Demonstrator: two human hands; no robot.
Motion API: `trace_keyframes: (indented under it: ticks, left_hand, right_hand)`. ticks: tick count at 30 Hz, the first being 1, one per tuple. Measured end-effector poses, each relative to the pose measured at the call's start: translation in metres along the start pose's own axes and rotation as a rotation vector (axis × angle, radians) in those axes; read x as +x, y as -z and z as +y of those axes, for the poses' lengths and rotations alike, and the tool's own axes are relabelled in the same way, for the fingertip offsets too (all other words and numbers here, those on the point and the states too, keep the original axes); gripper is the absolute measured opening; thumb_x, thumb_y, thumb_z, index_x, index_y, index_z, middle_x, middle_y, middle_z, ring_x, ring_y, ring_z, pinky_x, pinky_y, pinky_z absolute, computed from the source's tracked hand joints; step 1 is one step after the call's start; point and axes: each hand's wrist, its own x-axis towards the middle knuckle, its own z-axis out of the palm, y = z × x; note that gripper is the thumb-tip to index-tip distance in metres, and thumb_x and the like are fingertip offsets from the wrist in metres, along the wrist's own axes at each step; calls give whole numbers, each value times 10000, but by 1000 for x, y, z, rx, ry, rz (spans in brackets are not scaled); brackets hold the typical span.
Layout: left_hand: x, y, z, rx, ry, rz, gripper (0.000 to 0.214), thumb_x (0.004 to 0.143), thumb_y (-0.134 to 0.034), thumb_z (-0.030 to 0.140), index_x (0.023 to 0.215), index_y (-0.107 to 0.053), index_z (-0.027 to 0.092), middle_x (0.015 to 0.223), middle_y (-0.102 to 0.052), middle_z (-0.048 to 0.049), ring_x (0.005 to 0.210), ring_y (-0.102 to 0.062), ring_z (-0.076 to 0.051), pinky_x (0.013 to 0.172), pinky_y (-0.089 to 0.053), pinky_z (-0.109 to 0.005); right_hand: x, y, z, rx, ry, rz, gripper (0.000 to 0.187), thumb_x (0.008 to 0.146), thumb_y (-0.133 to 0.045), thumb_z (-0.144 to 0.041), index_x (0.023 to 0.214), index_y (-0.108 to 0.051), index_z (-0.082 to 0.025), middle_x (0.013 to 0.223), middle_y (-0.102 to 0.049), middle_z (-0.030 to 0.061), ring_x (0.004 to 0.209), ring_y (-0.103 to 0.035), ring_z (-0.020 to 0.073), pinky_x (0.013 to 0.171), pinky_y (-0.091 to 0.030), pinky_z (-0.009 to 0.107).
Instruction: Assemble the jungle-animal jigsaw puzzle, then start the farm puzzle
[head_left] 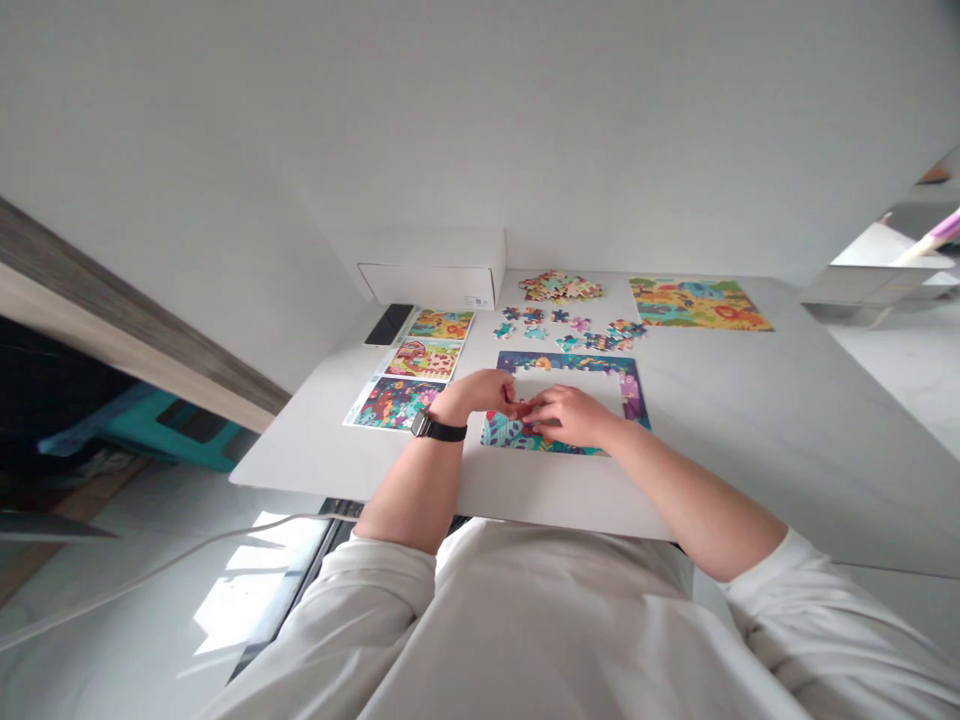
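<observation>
A partly assembled jigsaw puzzle (636,388) with a dark blue border lies in front of me, its middle showing a bare pale area. At its left side my left hand (489,392), with a black watch on the wrist, bends down with thumb and fingers pinched on a small reddish puzzle piece (517,410). My right hand (571,416) rests over the lower middle of the puzzle, fingers stretched towards the same piece and touching it or the spot beside it. The fingers partly cover that piece.
Loose puzzle pieces (600,340) lie behind the puzzle, with a heap of pieces (561,287) farther back. A finished animal puzzle (701,304) is at back right. To the left are a picture sheet (422,360), a phone (389,325) and a white box (427,282) near the wall.
</observation>
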Motion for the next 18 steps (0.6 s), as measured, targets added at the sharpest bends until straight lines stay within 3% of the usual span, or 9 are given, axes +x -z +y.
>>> trace_keyframes:
  ticks: [6,13,15,18]
  left_hand:
    - [2,2,-7,-95,-9,-74,142,593,-800,273,712,-734,232,612,-666,25,588,-575,-162,577,-385,-260]
    - [2,2,-7,-70,-25,-52,90,641,-749,291,694,-704,235,655,-679,14,633,-588,-171,594,-390,-257]
    - [1,4,-5,-35,-38,43,74,680,-729,292,717,-701,234,699,-702,1,670,-601,-179,620,-394,-258]
    - [1,11,-2,14,14,334,148,823,-661,364,775,-681,226,727,-702,-21,690,-588,-186,628,-366,-270]
  right_hand:
    - [-2,2,2,-1,-4,-9,234,925,-777,-269,1142,-855,-311,1230,-785,86,1128,-726,267,1027,-559,437]
    - [0,6,4,4,-12,-34,208,925,-761,-231,1096,-859,-299,1215,-803,61,1117,-738,256,1040,-562,432]
    - [-3,14,8,19,-39,-9,208,941,-742,-236,1107,-853,-292,1198,-807,60,1111,-743,249,1028,-568,418]
    - [-11,34,19,33,-142,109,208,958,-711,-251,1112,-846,-290,1213,-800,62,1109,-748,239,1015,-572,402]
